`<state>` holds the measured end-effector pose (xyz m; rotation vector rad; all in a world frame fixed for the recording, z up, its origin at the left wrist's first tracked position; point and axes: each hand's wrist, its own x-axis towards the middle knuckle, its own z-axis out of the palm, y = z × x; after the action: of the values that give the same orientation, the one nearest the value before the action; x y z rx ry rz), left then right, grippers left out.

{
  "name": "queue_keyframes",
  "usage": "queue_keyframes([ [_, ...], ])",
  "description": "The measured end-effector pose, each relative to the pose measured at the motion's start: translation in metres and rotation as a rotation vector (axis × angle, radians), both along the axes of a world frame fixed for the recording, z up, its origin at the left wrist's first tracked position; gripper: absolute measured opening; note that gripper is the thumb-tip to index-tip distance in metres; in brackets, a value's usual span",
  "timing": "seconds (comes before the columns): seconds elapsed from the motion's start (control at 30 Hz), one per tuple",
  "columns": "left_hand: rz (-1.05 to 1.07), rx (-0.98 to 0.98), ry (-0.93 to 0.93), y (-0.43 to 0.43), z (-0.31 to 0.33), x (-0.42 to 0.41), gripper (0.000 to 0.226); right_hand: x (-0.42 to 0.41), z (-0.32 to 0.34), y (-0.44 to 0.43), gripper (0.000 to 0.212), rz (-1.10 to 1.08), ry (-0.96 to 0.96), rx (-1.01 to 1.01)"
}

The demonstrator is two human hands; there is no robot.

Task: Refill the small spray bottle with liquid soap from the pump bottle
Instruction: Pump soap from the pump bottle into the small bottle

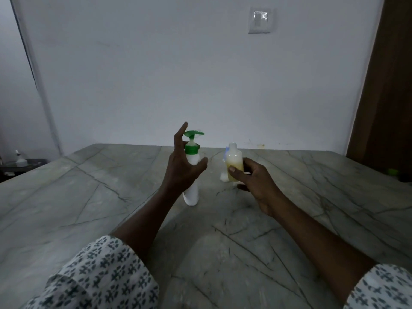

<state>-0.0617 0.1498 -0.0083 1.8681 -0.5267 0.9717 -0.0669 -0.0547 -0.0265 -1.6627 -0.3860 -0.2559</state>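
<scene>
Right now your left hand (180, 169) hovers, fingers spread, against the pump bottle (192, 195) standing on the counter (89, 197). Your right hand (254, 181) pinches the small spray bottle (234, 160), upright, just beside it.

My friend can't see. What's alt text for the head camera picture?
A right hand holds a small bottle of yellowish liquid over a marble table. The open left hand hovers by a white, green-topped pump bottle.

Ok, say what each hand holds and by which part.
The right hand pinches the small spray bottle by its lower body, thumb in front. The left hand is spread open by the pump bottle, gripping nothing.
</scene>
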Motion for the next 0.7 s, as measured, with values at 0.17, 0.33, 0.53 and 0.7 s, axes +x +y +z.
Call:
queue_keyframes([
  [0.17,-0.011,0.009,0.085,0.006,-0.003,0.002,0.110,0.002,-0.007,-0.007,0.051,-0.018,0.053,-0.077],
  [0.33,-0.098,-0.046,0.216,0.011,-0.008,0.002,0.112,0.004,-0.008,-0.007,0.055,-0.015,0.076,-0.182],
  [0.53,-0.142,-0.023,0.307,0.014,-0.012,0.005,0.098,0.000,-0.011,-0.005,0.054,-0.033,0.075,-0.305],
  [0.7,-0.143,-0.033,0.340,0.018,-0.011,0.006,0.088,0.000,-0.010,-0.003,0.053,-0.041,0.080,-0.314],
])
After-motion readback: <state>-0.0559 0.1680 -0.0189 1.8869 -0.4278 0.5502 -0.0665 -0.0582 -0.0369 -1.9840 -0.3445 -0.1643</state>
